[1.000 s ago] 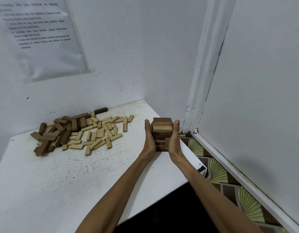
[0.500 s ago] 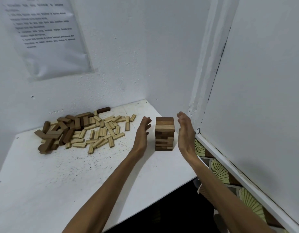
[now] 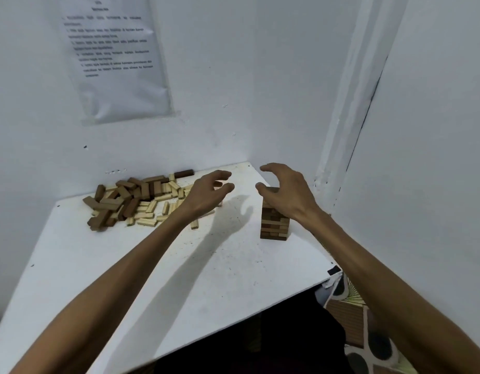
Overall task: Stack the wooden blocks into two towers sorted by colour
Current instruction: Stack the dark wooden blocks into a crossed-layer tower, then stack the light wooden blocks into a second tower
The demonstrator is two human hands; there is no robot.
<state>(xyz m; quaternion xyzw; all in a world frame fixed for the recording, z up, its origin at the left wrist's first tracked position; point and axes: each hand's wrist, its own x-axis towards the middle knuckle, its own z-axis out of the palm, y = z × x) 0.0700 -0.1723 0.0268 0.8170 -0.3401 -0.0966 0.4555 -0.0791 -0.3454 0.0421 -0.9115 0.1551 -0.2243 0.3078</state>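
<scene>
On the white flat bench [image 3: 179, 279], toward its right side, stands a short square tower of mixed dark and pale wooden blocks [image 3: 274, 225]. Over its top hangs the right grip [image 3: 287, 193], fingers loosely spread, holding nothing. The left grip [image 3: 206, 194], likewise spread and empty, hovers beside it. Farther back lies a loose heap of dark brown and pale wooden blocks [image 3: 136, 203].

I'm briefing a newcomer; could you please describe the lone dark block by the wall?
Find the white table and follow its back edge along the wall. Behind the right end of the pile lies the dark block. It lies flat by the wall, outside the heap, darker than the heaped brown ones.
</scene>
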